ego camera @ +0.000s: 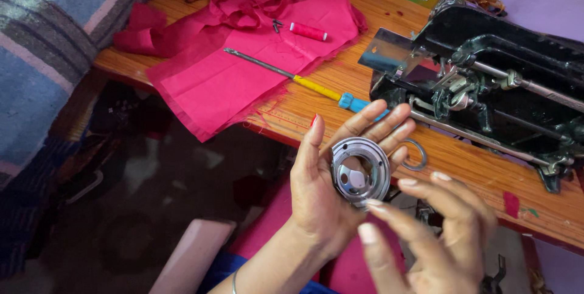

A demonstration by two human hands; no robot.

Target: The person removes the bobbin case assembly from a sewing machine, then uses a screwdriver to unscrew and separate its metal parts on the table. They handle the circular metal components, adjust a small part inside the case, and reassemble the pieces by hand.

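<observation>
Head view: left hand [322, 178] open, palm up, cradling round metal shuttle hook [360, 171] flat-face up. Right hand [438, 233] empty, fingers spread, just near-right of it, fingertips almost touching rim.

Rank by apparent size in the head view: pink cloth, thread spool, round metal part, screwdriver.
1. pink cloth
2. screwdriver, long but thin
3. round metal part, though nearness to the camera enlarges it
4. thread spool

A wooden table [340, 87] carries pink cloth [243, 69], a screwdriver [304, 81] and a tipped sewing machine [486, 81].
</observation>
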